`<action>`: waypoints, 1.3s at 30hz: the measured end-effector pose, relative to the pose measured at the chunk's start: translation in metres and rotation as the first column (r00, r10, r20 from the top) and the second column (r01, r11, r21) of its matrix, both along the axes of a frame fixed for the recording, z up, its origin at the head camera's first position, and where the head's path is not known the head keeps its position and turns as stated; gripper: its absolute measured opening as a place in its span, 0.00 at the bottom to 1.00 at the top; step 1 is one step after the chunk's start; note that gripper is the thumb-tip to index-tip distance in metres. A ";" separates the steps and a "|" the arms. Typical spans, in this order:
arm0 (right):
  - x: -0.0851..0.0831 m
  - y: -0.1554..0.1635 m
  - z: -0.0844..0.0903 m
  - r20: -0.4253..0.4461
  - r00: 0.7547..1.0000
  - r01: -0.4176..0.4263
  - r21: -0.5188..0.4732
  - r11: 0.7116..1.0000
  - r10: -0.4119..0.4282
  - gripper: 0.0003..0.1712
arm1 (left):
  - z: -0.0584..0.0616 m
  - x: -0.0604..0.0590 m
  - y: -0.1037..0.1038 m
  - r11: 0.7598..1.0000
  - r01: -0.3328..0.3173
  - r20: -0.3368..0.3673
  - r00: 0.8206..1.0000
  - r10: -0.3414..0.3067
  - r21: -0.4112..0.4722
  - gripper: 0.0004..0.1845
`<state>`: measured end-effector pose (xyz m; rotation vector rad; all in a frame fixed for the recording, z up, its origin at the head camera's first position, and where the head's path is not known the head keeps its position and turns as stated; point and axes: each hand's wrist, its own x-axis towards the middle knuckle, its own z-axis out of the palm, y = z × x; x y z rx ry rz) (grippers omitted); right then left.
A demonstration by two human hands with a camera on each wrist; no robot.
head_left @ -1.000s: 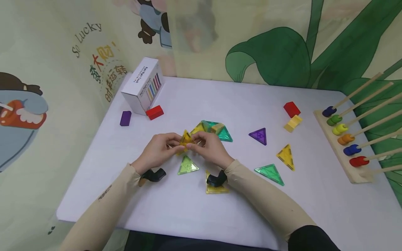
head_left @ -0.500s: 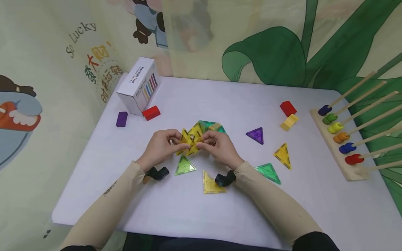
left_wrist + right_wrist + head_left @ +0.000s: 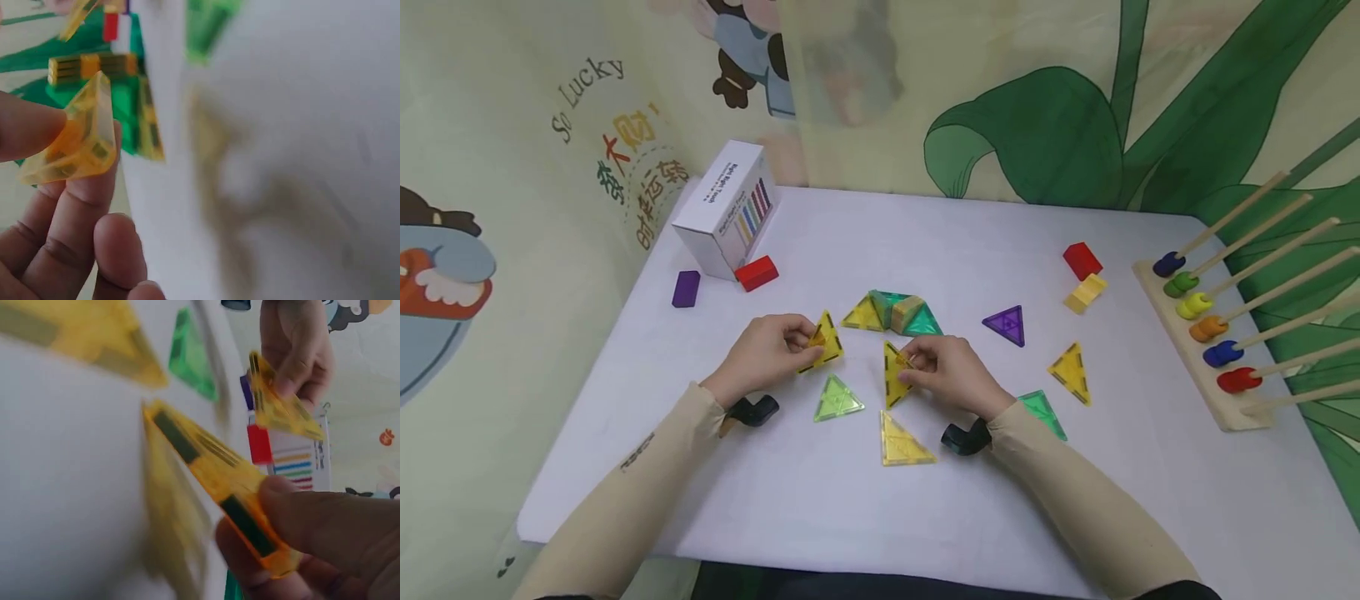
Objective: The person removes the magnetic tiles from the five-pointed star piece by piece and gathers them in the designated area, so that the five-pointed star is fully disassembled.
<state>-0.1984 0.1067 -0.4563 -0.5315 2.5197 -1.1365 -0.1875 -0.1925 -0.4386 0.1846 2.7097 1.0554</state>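
Observation:
My left hand (image 3: 769,354) pinches a yellow triangular magnetic tile (image 3: 825,340) between thumb and fingers. In my right hand (image 3: 957,373) is a second yellow triangular magnetic tile (image 3: 892,375), held at its edge above the table; dark magnet strips show along its side in the right wrist view. The two tiles are apart. Between and below the hands lie a light green triangle tile (image 3: 837,400) and a yellow right-angled tile (image 3: 904,443). Just beyond the hands, a yellow tile (image 3: 862,314) sits against green tiles (image 3: 926,322), with a wooden-looking block (image 3: 906,313) among them.
A purple triangle (image 3: 1006,325), a yellow triangle (image 3: 1071,372) and a green triangle (image 3: 1042,412) lie to the right. A red block (image 3: 1082,261) and yellow block (image 3: 1086,293) sit near a pegged bead rack (image 3: 1213,350). At left stand a white box (image 3: 726,208), red block (image 3: 757,272) and purple block (image 3: 686,289).
My hands, close together earlier, have drawn apart, left hand leftward and right hand rightward. The yellow tiles they hold are now separated, uncovering the yellow and green tiles behind.

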 end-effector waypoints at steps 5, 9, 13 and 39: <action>0.004 0.028 0.003 -0.003 1.000 -0.006 0.150 0.989 0.006 0.18 | -0.004 -0.003 -0.028 0.994 0.030 0.108 0.994 -0.019 -0.103 0.20; 0.004 0.045 0.006 -0.010 1.000 0.010 0.245 0.969 -0.008 0.17 | -0.003 -0.001 -0.042 0.982 0.093 0.152 0.986 -0.068 -0.165 0.20; 0.005 0.053 0.006 -0.038 0.998 0.054 0.301 0.952 -0.044 0.15 | 0.004 0.002 -0.046 0.963 0.120 0.158 0.984 -0.083 -0.240 0.19; -0.004 0.025 0.001 -0.146 0.989 0.050 0.248 0.967 -0.014 0.32 | 0.006 -0.102 0.066 0.882 0.414 -0.049 0.899 -0.435 -0.226 0.18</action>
